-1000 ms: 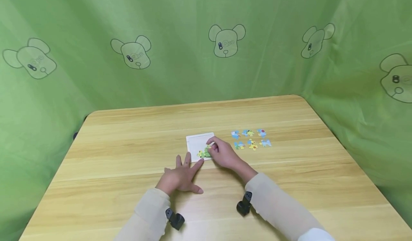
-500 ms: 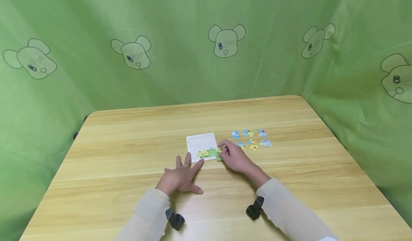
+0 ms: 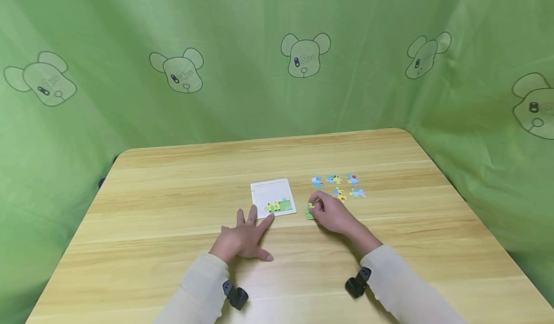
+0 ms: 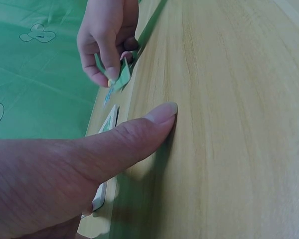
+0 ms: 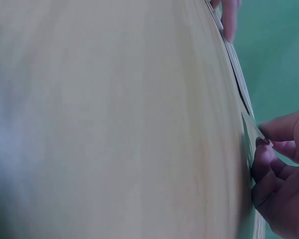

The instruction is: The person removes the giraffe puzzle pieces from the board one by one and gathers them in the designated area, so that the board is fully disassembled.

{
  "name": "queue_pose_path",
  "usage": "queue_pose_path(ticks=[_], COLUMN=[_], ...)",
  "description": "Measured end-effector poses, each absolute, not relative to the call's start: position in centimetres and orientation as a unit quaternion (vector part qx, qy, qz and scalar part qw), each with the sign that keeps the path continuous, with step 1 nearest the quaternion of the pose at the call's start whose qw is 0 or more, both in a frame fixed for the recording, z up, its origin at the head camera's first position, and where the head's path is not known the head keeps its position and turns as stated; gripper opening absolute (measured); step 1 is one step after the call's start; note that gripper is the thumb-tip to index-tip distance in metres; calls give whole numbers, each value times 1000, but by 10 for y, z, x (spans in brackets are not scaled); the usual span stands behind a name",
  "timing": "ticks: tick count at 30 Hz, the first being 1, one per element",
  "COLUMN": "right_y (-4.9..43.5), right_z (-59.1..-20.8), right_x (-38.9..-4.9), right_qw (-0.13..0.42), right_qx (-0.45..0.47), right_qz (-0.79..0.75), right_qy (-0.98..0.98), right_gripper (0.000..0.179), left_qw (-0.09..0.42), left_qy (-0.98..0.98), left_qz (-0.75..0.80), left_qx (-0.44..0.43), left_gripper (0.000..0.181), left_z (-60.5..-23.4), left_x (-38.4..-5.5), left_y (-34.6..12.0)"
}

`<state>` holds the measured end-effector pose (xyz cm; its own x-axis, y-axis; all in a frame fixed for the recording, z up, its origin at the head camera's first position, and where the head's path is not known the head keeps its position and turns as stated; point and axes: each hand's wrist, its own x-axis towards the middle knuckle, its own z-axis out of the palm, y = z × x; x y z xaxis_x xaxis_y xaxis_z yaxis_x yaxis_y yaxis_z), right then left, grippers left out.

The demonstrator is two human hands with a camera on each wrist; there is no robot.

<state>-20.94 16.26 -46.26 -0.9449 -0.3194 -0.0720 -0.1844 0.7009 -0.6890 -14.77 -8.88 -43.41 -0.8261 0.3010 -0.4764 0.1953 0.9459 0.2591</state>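
My right hand [image 3: 332, 212] pinches a green jigsaw puzzle piece [image 3: 308, 212] between thumb and fingers, just right of the white puzzle tray [image 3: 270, 189]. In the left wrist view this piece [image 4: 123, 77] is tilted, and the right wrist view shows its edge close over the table. My left hand [image 3: 244, 237] is spread, palm down, with fingertips at the tray's near left edge and the thumb [image 4: 134, 142] stretched out over the wood. Joined yellow and green puzzle pieces [image 3: 279, 205] lie along the tray's near side.
Several loose puzzle pieces, among them a blue one with a red dot [image 3: 352, 179] and a yellow one [image 3: 336, 179], lie right of the tray. My right hand overlaps part of that group. Green curtains [image 3: 242, 103] with bear-head prints stand around the wooden table [image 3: 173, 189].
My right hand has moved right, from over the tray to beside it, taking the green puzzle piece out. The left hand has stayed put.
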Motion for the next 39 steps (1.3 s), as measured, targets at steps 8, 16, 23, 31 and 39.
queue_pose_path(ticks=[8,16,23,31,39], right_y=[177,190,199,201,201], right_z=[-460,-457,-455,-455,-456], right_x=[-209,-208,-208,-208,-208], right_qw=[92,107,110,106,102], right_qx=[-124,-103,-103,-98,-93], right_qz=[-336,-329,-315,-306,-302], right_qy=[929,932,937,941,943], right_gripper=[21,23,19,13,13], left_qw=[264,265,269,269,267], left_qy=[950,950,949,949,950], left_qz=[102,97,98,99,97], left_qx=[131,134,131,130,130], left_gripper=[100,100,100,100,100], left_z=[-434,-433,-433,-436,-435], left_x=[-147,-147,-147,-147,-148], left_y=[-89,-88,-88,-88,-88])
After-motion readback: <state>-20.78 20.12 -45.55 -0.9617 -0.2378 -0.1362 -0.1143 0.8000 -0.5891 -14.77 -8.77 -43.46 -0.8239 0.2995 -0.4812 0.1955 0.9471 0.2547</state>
